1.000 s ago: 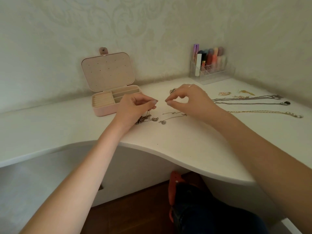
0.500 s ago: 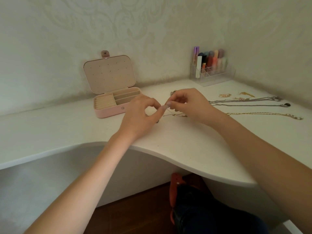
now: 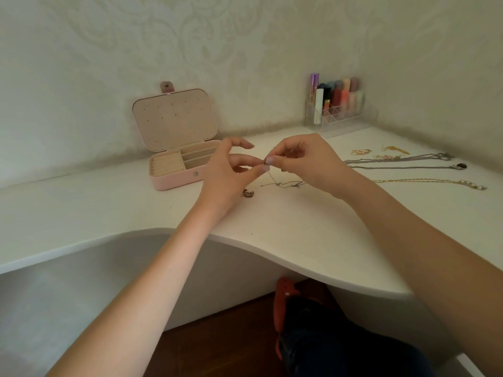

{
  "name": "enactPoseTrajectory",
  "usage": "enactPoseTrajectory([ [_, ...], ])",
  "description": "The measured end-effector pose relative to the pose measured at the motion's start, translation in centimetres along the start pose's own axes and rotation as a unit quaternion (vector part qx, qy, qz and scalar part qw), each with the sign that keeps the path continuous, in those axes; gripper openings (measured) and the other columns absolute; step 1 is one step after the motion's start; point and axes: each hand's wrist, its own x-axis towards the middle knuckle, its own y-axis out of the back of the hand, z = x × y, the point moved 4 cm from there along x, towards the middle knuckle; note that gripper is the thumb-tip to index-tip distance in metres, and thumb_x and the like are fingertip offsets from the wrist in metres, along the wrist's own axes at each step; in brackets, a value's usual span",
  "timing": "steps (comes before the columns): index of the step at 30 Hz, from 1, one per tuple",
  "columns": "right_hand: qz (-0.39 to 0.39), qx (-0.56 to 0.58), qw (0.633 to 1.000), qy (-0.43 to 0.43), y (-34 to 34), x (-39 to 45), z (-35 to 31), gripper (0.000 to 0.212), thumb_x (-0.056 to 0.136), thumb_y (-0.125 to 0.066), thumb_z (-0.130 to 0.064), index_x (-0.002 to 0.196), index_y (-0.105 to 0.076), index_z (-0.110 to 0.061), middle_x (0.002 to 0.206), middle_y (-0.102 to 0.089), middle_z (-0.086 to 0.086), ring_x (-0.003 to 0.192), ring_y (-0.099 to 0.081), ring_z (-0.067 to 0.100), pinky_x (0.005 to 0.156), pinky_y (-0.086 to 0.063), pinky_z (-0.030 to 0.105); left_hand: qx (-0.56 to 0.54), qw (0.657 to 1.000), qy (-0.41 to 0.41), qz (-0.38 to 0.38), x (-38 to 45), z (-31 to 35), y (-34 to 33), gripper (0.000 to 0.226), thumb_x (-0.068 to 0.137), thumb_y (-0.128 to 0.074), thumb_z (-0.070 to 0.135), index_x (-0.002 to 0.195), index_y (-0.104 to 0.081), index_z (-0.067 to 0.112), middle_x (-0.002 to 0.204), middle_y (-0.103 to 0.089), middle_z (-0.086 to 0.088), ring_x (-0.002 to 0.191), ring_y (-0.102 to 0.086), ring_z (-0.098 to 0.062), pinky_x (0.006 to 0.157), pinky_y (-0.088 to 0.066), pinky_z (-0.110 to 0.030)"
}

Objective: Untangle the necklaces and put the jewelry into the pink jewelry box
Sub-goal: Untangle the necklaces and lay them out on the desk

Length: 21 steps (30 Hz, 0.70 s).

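Both hands, left (image 3: 231, 172) and right (image 3: 307, 159), pinching thin chain (image 3: 283, 184) at clasp, lifting above desk (image 3: 299, 229); box (image 3: 181, 170) lying open beside left.

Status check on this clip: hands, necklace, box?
Both hands pinch thin chain at clasp, raised above desk. Pink jewelry box open, left. Nothing blocking.

Thin chain (image 3: 283, 183) tangle too fine to resolve; fingers (image 3: 270, 160) hide its clasp

Home dressing corner: wallpaper (image 3: 217, 36), cosmetics organizer (image 3: 340, 110)
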Motion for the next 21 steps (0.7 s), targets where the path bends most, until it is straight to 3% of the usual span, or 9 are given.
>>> enactPoseTrajectory([
  [3,0.003,0.001,1.0,0.008,-0.1,-0.1,-0.2,0.007,0.082,-0.071,-0.019,0.083,-0.074,-0.013,0.075,-0.068,-0.001,0.063,-0.053,0.002,0.061,-0.042,0.015,-0.048,0.998,0.028,-0.02,0.0,-0.2,0.0,0.041,0.077,-0.076,0.01,0.105,-0.047,0.013,0.081,-0.074,0.0,0.058,-0.058,-0.002,0.057,-0.042,-0.011],
  [11,0.007,-0.011,1.0,-0.011,-0.2,-0.1,-0.2,0.008,0.088,-0.065,-0.017,0.087,-0.071,-0.011,0.068,-0.062,-0.01,0.052,-0.055,-0.005,0.056,-0.043,0.009,-0.056,0.996,0.048,-0.049,0.2,-0.8,-0.1,0.03,0.076,-0.078,0.015,0.092,-0.052,0.02,0.08,-0.075,-0.001,0.069,-0.065,-0.007,0.069,-0.044,-0.02],
  [16,0.062,0.022,0.997,-0.029,0.7,0.2,-0.1,0.009,0.091,-0.061,-0.017,0.084,-0.066,-0.018,0.088,-0.066,0.006,0.053,-0.057,-0.003,0.063,-0.051,0.018,-0.04,0.997,0.038,-0.053,0.1,-0.5,-0.3,0.029,0.074,-0.078,0.009,0.087,-0.054,0.018,0.069,-0.073,0.006,0.064,-0.065,-0.002,0.063,-0.047,-0.012],
  [21,0.128,0.106,0.985,-0.041,2.2,0.3,-0.2,0.011,0.093,-0.056,-0.013,0.084,-0.061,-0.018,0.076,-0.06,-0.003,0.053,-0.056,-0.003,0.064,-0.051,0.02,0.029,0.997,0.022,-0.061,0.2,-0.8,-0.6,0.024,0.074,-0.077,0.005,0.081,-0.056,0.013,0.066,-0.069,0.003,0.053,-0.054,-0.002,0.055,-0.044,-0.014],
])
